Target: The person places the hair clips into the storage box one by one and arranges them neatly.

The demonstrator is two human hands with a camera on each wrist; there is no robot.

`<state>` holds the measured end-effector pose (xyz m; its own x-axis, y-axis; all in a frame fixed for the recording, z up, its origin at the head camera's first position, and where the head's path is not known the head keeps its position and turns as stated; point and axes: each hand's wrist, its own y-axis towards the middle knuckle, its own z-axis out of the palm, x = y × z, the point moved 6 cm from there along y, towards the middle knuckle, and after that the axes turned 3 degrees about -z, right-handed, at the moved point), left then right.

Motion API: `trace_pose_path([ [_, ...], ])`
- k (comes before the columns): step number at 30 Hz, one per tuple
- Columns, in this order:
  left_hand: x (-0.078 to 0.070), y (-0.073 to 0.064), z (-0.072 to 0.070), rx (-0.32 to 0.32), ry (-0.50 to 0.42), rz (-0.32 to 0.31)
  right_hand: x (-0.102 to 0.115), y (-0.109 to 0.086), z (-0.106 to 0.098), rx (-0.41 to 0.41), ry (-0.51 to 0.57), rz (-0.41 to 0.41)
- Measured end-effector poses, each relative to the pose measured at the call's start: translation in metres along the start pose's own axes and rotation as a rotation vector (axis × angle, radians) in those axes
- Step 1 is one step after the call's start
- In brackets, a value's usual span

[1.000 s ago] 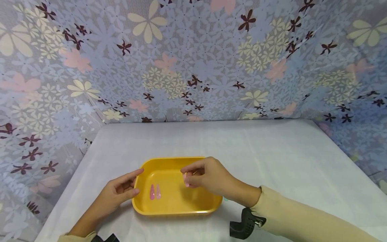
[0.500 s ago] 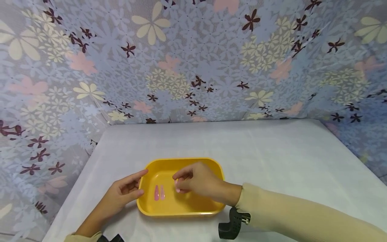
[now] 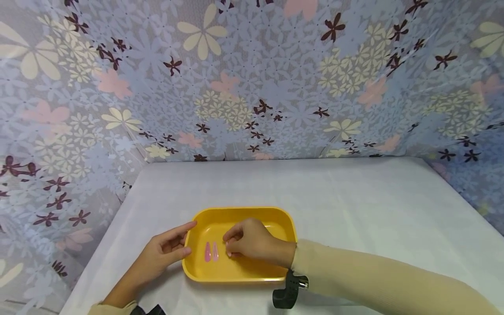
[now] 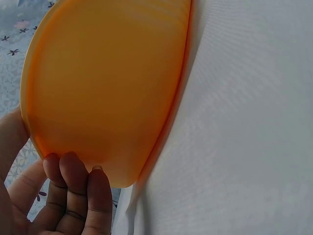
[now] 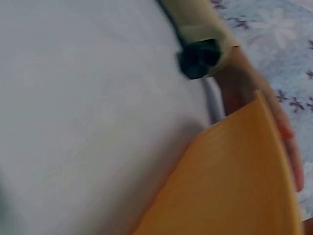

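Observation:
A yellow plastic tray [image 3: 252, 275] stands on the white-covered table. Two pink snap hair clips, a darker one [image 3: 207, 252] and a paler one [image 3: 215, 251], lie side by side in its left half. My right hand [image 3: 252, 240] reaches into the tray and pinches another pink hair clip [image 3: 229, 253], mostly hidden by the fingers, low beside the paler clip. My left hand [image 3: 165, 247] holds the tray's left end, index finger and thumb at the rim. In the left wrist view, several fingertips [image 4: 73, 166] touch the tray's outer wall.
Flower-patterned fabric [image 3: 252, 87] hangs behind and beside the white tablecloth [image 3: 354, 201]. Black camera mounts sit on both wrists, the right one [image 3: 289, 291] close to the tray's near right corner. A blurred greenish patch [image 5: 2, 200] shows at the right wrist view's edge.
My right hand has moved left and down into the tray with its pink hair clip, coming near the two lying clips. The left hand keeps its place on the tray. The head view shifted slightly.

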<state>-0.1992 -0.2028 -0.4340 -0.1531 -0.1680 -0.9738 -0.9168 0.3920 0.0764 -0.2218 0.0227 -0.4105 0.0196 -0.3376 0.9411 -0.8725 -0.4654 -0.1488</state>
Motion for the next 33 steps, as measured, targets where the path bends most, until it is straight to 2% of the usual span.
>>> trace_pose_path([
  [5,-0.001,0.002,0.002,0.002,0.003,0.014,-0.003,0.005,-0.001,-0.02,-0.056,-0.007],
  [11,0.0,0.0,0.003,-0.005,0.003,0.013,-0.003,0.007,0.007,0.022,-0.058,-0.003],
  [16,0.002,-0.001,0.004,-0.001,-0.006,0.009,-0.004,0.007,0.011,0.013,-0.092,0.003],
  [26,0.0,-0.002,0.0,-0.015,0.015,0.027,0.002,0.014,0.018,0.005,-0.301,-0.118],
  [33,-0.001,-0.001,-0.001,-0.006,0.019,0.01,0.005,0.01,0.016,0.004,-0.287,-0.089],
])
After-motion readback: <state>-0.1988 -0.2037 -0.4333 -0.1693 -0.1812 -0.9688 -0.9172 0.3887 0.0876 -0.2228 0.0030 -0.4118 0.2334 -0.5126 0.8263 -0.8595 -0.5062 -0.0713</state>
